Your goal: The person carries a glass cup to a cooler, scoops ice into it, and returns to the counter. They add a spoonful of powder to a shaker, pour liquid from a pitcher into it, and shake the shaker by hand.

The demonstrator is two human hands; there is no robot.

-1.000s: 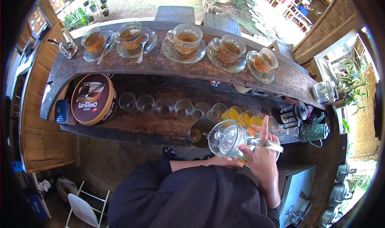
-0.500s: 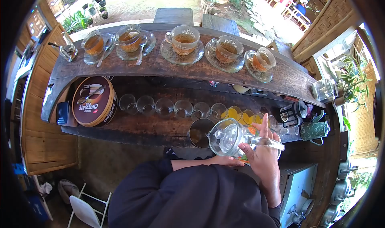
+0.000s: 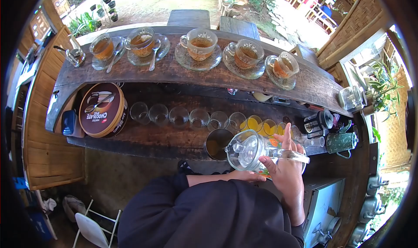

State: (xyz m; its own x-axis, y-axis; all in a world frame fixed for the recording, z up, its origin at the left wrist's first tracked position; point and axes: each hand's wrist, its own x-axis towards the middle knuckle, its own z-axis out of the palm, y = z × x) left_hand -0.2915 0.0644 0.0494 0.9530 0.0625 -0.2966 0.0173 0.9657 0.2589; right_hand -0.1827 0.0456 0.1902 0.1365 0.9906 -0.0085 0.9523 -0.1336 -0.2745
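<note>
We note the right hand [image 3: 285,174], fingers clamped on one clear glass teapot [image 3: 247,151], tilted over one dark metal cup [image 3: 217,144]. Left hand [image 3: 244,175]: fingers indeterminate. Five tea-filled glass cups [image 3: 200,42] line the desk [image 3: 174,73].

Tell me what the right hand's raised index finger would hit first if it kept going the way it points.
Probably the yellow-filled glasses just beyond the right hand, which holds the glass teapot; depth is unclear.
</note>
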